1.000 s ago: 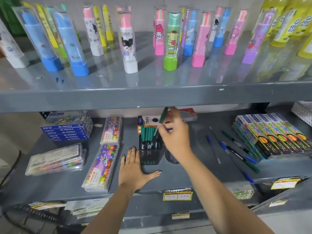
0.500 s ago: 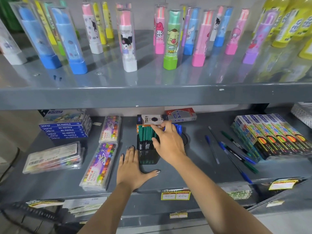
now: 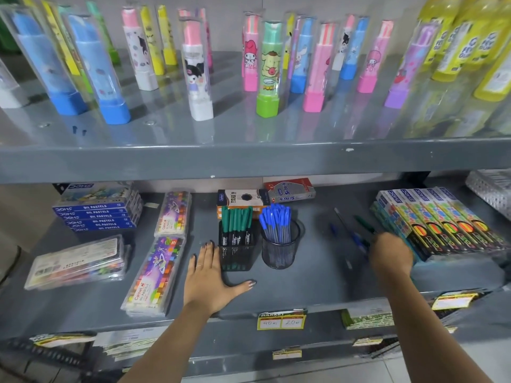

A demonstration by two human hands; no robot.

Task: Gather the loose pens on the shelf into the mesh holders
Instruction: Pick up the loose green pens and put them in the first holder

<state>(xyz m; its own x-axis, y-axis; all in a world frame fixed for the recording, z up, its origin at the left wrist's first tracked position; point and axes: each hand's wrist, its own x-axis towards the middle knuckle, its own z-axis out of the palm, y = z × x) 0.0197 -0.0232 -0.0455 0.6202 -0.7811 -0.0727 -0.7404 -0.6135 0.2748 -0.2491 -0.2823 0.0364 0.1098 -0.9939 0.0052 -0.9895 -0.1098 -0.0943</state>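
Note:
Two black mesh holders stand mid-shelf: a square holder (image 3: 236, 258) filled with green-capped pens and a round holder (image 3: 279, 255) filled with blue-capped pens. My left hand (image 3: 208, 275) lies flat and open on the shelf, fingers touching the square holder's left side. Loose pens (image 3: 349, 230), blue and green, lie to the right of the round holder. My right hand (image 3: 391, 254) is blurred over the near ends of those pens; I cannot tell whether it grips one.
Stacked colour pencil boxes (image 3: 448, 225) sit just right of my right hand. Pen boxes (image 3: 265, 196) stand behind the holders, oil pastel packs (image 3: 154, 275) to the left. The upper shelf (image 3: 249, 158) overhangs with upright eraser tubes.
My right hand put the green pen into the square holder, then swung right to the loose pens. The round holder is uncovered. My left hand stayed flat beside the square holder.

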